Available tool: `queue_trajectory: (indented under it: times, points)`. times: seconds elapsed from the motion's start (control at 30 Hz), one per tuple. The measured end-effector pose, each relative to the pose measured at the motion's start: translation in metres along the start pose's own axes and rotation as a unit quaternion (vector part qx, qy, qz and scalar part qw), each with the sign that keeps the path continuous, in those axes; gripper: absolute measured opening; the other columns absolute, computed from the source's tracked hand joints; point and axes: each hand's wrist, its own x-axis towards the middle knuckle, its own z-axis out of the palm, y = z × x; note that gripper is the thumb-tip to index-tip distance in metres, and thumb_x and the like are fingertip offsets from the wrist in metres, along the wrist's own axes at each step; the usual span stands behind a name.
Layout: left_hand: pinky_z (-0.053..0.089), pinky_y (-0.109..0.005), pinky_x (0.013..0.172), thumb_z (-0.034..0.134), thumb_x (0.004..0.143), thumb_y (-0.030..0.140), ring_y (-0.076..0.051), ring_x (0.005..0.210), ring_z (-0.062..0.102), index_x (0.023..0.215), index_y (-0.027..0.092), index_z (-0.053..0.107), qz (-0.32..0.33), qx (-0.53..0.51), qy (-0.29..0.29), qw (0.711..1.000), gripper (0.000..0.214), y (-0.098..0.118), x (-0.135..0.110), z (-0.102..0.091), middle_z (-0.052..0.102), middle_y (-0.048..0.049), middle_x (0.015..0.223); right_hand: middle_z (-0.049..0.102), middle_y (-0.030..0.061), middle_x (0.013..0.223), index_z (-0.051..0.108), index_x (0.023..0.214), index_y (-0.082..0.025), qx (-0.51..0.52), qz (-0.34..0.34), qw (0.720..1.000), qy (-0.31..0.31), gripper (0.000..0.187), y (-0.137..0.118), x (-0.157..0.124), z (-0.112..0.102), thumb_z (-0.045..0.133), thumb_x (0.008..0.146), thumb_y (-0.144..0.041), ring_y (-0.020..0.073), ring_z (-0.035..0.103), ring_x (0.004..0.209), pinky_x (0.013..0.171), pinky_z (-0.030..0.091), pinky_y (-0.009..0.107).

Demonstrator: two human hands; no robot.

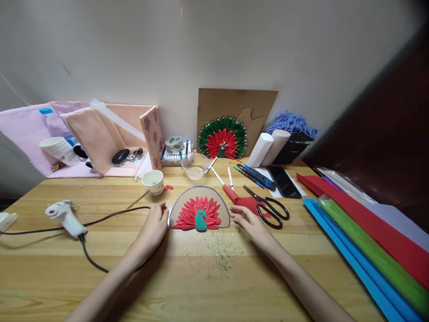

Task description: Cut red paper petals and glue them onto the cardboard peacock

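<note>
A half-circle of cardboard [181, 201] with a blue outline lies flat on the table in front of me. Overlapping red paper petals [187, 210] fan across it around a green peacock body [201, 220]. My left hand [154, 228] rests at the left end of the card with its fingers curled in; a small white bit shows beside them, and what they hold, if anything, is hidden. By the right edge is my right hand [250, 226], palm down, fingers loosely stretched out and holding nothing. Red paper [248, 203] and black-handled scissors [271, 210] lie just beyond it.
To the left lies a white glue gun [65, 218] with its black cord [114, 215]. Behind the card stand a paper cup [153, 182] and clear bowl [195, 167]. A finished green-and-red peacock [223, 138] leans on cardboard [234, 103]. Colored paper sheets [365, 241] cover the right side.
</note>
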Motion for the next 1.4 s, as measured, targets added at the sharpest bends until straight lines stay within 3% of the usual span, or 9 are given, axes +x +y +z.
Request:
queue_trajectory:
  times: [0.2, 0.47, 0.63, 0.77, 0.9, 1.03, 1.17, 1.3, 1.4]
  points:
    - [0.046, -0.038, 0.085, 0.067, 0.064, 0.034, -0.025, 0.095, 0.063, 0.103, 0.011, 0.058, -0.172, -0.298, -0.077, 0.936, 0.046, 0.002, 0.001, -0.015, 0.064, -0.0172, 0.11, 0.067, 0.0094, 0.107, 0.068, 0.092, -0.022, 0.05, 0.04, 0.998, -0.019, 0.032, -0.003, -0.001, 0.004, 0.074, 0.063, -0.035, 0.0256, 0.061, 0.104, 0.098, 0.042, 0.042]
    - [0.043, -0.039, 0.093, 0.074, 0.059, 0.039, -0.029, 0.11, 0.057, 0.095, 0.013, 0.069, -0.102, -0.336, -0.099, 0.931, 0.045, 0.022, -0.007, -0.02, 0.069, -0.0124, 0.106, 0.066, 0.0101, 0.109, 0.065, 0.093, -0.021, 0.082, 0.03, 0.996, 0.006, 0.037, 0.004, 0.002, 0.009, 0.075, 0.062, -0.037, 0.0206, 0.065, 0.089, 0.081, 0.051, 0.036]
    - [0.044, -0.039, 0.093, 0.076, 0.057, 0.041, -0.029, 0.101, 0.062, 0.093, 0.013, 0.069, -0.098, -0.327, -0.082, 0.936, 0.047, 0.038, -0.003, -0.027, 0.071, -0.011, 0.099, 0.064, 0.001, 0.064, 0.066, 0.085, -0.017, 0.031, 0.041, 0.996, -0.074, 0.036, -0.003, 0.002, 0.008, 0.074, 0.063, -0.045, 0.0121, 0.056, 0.054, 0.052, 0.045, 0.025]
    - [0.044, -0.038, 0.095, 0.068, 0.067, 0.047, -0.027, 0.105, 0.06, 0.1, 0.013, 0.067, -0.086, -0.407, -0.074, 0.906, 0.047, 0.056, 0.007, -0.025, 0.069, -0.0111, 0.106, 0.059, -0.001, 0.055, 0.063, 0.069, -0.016, 0.036, -0.004, 0.997, -0.063, 0.031, -0.02, 0.0, 0.003, 0.071, 0.068, -0.046, 0.0105, 0.053, 0.05, 0.052, 0.044, 0.024]
    - [0.045, -0.041, 0.095, 0.052, 0.075, 0.059, -0.027, 0.109, 0.058, 0.105, 0.011, 0.062, -0.074, -0.516, -0.1, 0.847, 0.058, 0.078, 0.004, 0.009, 0.064, -0.0155, 0.115, 0.059, -0.0015, 0.058, 0.06, 0.07, -0.017, 0.134, -0.031, 0.989, 0.044, 0.032, -0.031, 0.002, -0.002, 0.075, 0.062, -0.045, 0.0108, 0.056, 0.054, 0.055, 0.048, 0.023]
    - [0.047, -0.04, 0.093, 0.079, 0.057, 0.036, -0.027, 0.101, 0.062, 0.104, 0.013, 0.062, -0.07, -0.407, -0.242, 0.878, 0.055, 0.102, -0.015, 0.066, 0.066, -0.0149, 0.11, 0.059, -0.0028, 0.063, 0.057, 0.068, -0.018, 0.23, -0.035, 0.968, 0.091, 0.035, -0.032, 0.005, -0.005, 0.079, 0.057, -0.042, 0.0105, 0.06, 0.06, 0.061, 0.051, 0.022]
    - [0.05, -0.033, 0.083, 0.075, 0.062, 0.039, -0.022, 0.09, 0.065, 0.091, 0.013, 0.066, -0.013, -0.393, -0.259, 0.882, 0.04, 0.119, -0.022, 0.111, 0.07, -0.0109, 0.096, 0.058, -0.0034, 0.06, 0.057, 0.07, -0.018, 0.234, -0.044, 0.968, 0.083, 0.033, -0.031, 0.004, -0.005, 0.077, 0.06, -0.042, 0.0088, 0.057, 0.056, 0.055, 0.048, 0.02]
    - [0.049, -0.028, 0.069, 0.072, 0.064, 0.044, -0.019, 0.072, 0.064, 0.072, 0.012, 0.067, 0.008, -0.36, -0.177, 0.916, 0.033, 0.125, -0.012, 0.125, 0.07, -0.0056, 0.073, 0.056, -0.0039, 0.059, 0.055, 0.071, -0.018, 0.198, -0.058, 0.974, 0.089, 0.031, -0.03, 0.009, -0.009, 0.073, 0.065, -0.042, 0.0084, 0.055, 0.055, 0.055, 0.047, 0.02]
    - [0.049, -0.028, 0.068, 0.075, 0.059, 0.043, -0.019, 0.07, 0.064, 0.071, 0.012, 0.068, -0.014, -0.373, -0.18, 0.91, 0.034, 0.125, -0.005, 0.121, 0.07, -0.0046, 0.069, 0.06, -0.0008, 0.068, 0.057, 0.08, -0.019, 0.081, -0.083, 0.992, 0.052, 0.026, -0.028, 0.015, -0.033, 0.067, 0.07, -0.041, 0.0128, 0.058, 0.062, 0.062, 0.049, 0.027]
